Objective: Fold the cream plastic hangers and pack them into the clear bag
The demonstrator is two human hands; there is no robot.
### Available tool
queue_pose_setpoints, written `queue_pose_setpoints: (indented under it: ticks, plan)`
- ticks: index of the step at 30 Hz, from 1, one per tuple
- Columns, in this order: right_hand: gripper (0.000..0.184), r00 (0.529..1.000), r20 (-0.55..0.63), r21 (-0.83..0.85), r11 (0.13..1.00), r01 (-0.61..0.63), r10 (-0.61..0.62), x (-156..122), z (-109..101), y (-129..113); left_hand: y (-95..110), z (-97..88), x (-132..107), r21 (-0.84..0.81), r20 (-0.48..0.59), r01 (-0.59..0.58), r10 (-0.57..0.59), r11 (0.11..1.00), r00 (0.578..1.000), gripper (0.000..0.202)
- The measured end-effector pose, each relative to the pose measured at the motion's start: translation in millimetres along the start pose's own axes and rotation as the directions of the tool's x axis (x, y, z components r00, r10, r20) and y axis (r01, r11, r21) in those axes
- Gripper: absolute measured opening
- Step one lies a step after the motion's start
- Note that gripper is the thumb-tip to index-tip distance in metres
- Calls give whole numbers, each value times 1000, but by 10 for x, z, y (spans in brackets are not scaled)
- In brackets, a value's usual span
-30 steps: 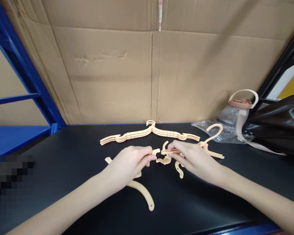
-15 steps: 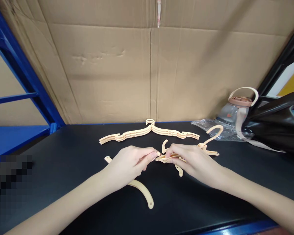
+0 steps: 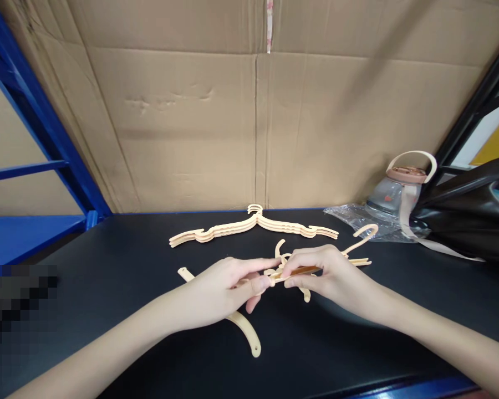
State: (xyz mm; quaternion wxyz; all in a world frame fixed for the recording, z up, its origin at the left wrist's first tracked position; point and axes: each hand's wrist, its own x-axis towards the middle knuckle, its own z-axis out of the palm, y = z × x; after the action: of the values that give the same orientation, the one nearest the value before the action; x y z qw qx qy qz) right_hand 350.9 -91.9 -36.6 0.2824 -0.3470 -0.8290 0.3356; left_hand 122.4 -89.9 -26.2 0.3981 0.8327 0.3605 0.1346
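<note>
Right hand (image 3: 328, 274) pinches hanger piece (image 3: 300, 271); left hand (image 3: 227, 285) fingertips close on its end. Hanger stack (image 3: 233, 228) lies at 12 o'clock, curved arm (image 3: 246, 333) at 6.

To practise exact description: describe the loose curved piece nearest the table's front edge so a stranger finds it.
Find the black tabletop before the cardboard wall. Near its front, partly under the left hand, lies a curved hanger arm. Unlike the stacked hangers at the back and the hanger pieces that the left and right hand pinch, it lies alone, a hole in its rounded end.
</note>
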Motion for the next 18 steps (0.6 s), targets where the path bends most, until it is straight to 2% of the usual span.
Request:
queue_pose_setpoints:
  ticks: [5, 9, 14, 18]
  plan:
    - [11, 1000, 3, 73, 997, -18, 18, 2, 0, 7, 66, 32, -5, -48, 68, 50, -47, 998, 997, 35]
    - [7, 999, 4, 51, 998, -46, 46, 3, -7, 2, 77, 11, 5, -41, 92, 24, -20, 999, 996, 28]
    - [8, 997, 38, 18, 998, -61, 60, -4, -24, -11, 58, -3, 11, -57, 143, 47, -38, 997, 989, 23]
    - [8, 996, 44, -4, 997, -71, 71, -13, -27, -25, 44, 1, 8, -69, 125, 48, -39, 996, 991, 26]
